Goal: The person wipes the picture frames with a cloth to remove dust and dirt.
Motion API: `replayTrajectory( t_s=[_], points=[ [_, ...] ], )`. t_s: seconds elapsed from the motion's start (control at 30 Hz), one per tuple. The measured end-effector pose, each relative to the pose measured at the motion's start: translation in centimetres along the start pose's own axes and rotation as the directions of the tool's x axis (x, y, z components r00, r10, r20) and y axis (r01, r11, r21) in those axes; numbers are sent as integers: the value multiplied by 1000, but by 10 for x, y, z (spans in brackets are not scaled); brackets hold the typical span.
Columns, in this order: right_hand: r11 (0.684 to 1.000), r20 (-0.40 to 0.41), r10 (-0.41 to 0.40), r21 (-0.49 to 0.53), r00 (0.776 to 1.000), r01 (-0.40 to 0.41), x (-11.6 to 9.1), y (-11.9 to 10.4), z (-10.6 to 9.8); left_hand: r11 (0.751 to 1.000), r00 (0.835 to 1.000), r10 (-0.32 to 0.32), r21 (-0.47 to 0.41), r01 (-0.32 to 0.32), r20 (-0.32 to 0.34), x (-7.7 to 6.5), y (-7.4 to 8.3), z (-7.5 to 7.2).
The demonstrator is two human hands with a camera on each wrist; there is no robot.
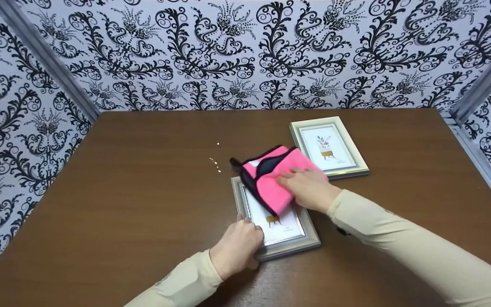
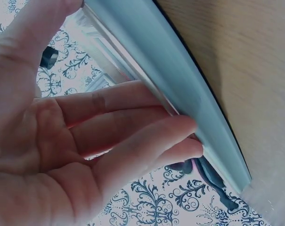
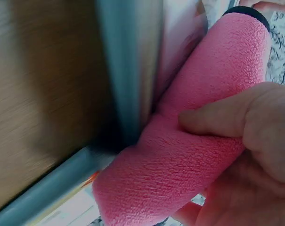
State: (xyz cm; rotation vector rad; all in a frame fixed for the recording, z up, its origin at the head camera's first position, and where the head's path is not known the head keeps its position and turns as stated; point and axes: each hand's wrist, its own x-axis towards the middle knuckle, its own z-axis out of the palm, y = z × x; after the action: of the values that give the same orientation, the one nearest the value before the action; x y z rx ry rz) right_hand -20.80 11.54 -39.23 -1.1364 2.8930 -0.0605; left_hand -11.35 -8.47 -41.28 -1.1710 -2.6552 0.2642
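Note:
A pink cloth [image 1: 269, 192] with black edging lies folded across the upper part of the nearer picture frame [image 1: 292, 248]. My right hand [image 1: 307, 187] holds the cloth against the glass; in the right wrist view the thumb presses into the fluffy pink cloth [image 3: 180, 165]. At the frame's lower left, my left hand [image 1: 236, 247] grips the frame's edge. The left wrist view shows my left fingers [image 2: 147, 141] bent against the side of the pale frame [image 2: 175, 61], the thumb near its corner. The cloth hides much of the picture, and a yellow pot on legs shows below it.
A second picture frame [image 1: 348, 174] with a plant print lies behind and to the right, its left side near the cloth. Small white bits [image 1: 215, 162] are scattered on the brown table [image 1: 143, 179]. Patterned walls [image 1: 228, 55] stand along the back and sides.

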Motion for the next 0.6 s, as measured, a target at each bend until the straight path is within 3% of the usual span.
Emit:
replayTrajectory(
  t_s=[0.13,0.3,0.43,0.6],
  points=[
    [998,23,64,15,998,-64,-10,8,2,1000,1000,10,-15,-10,-28,-3,-1,3],
    [999,-12,41,30,999,-41,-23,16,9,991,1000,-3,-132,2,-14,-5,-9,4],
    [998,-21,-30,55,999,31,-40,16,12,981,1000,-1,-195,-1,-10,-6,-17,5],
    [981,-49,-177,75,983,180,-69,9,13,980,999,26,-196,-33,-41,-6,-24,8]
  ],
)
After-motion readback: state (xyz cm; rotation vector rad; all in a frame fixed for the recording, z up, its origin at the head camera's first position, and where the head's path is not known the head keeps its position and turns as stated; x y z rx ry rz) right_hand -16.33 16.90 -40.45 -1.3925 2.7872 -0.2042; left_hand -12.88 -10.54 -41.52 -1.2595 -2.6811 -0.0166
